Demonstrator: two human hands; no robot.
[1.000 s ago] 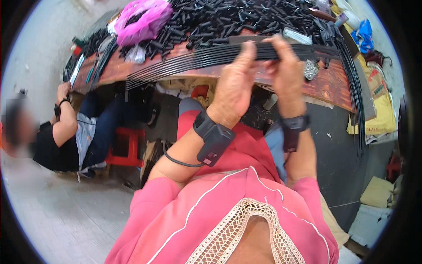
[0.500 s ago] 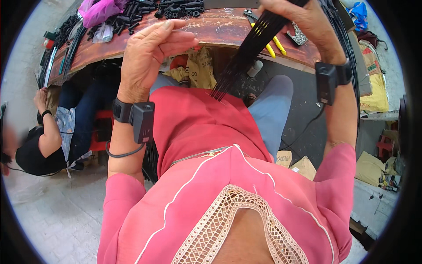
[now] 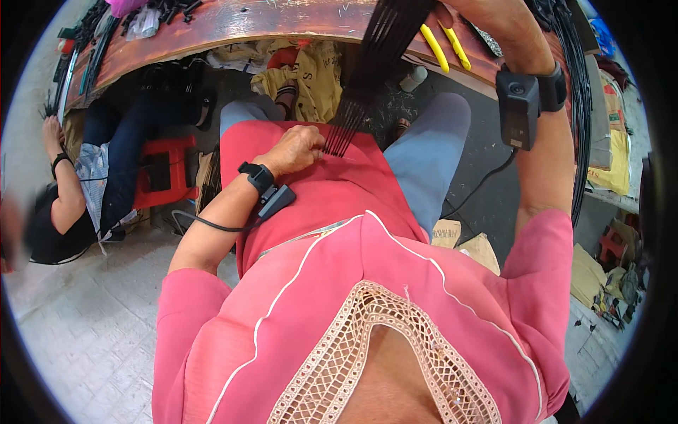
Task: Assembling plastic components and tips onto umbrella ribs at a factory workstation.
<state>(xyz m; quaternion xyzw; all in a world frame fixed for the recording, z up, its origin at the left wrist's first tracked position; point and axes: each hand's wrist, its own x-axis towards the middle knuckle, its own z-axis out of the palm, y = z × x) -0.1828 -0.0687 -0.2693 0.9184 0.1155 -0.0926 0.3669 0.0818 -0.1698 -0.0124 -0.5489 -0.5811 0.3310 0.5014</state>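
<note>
- Black bundle of thin rods slants from the top edge down to your lap, lower tips just over the red cloth.
- Right hand: fingers look clamped on the bundle high up. Grip partly cut off by the frame, so can't judge finger placement fully.
- Left hand: fingers curled inward, right beside the lower tips. Can't tell whether they touch or pinch any rod.
- Handling, my read: hold the upper grip firm but not crushing; thin rods would likely slide over each other if it loosens.
- Tips are fanned at the lower end. Suggest you work them with light fingertip pressure, a few at a time; pushing hard could bow them.
- Let the lap cloth back up the tips, but watch for snagging in the folds.
- Swing the bundle clear of the yellow-handled tool at the bench edge; handles stick out near your right hand.
- Writing: dark print on the yellow sack under the bench, part hidden in folds. Small dark print on brown paper on the floor, too blurred to make out.
- No label visible on the rods.
</note>
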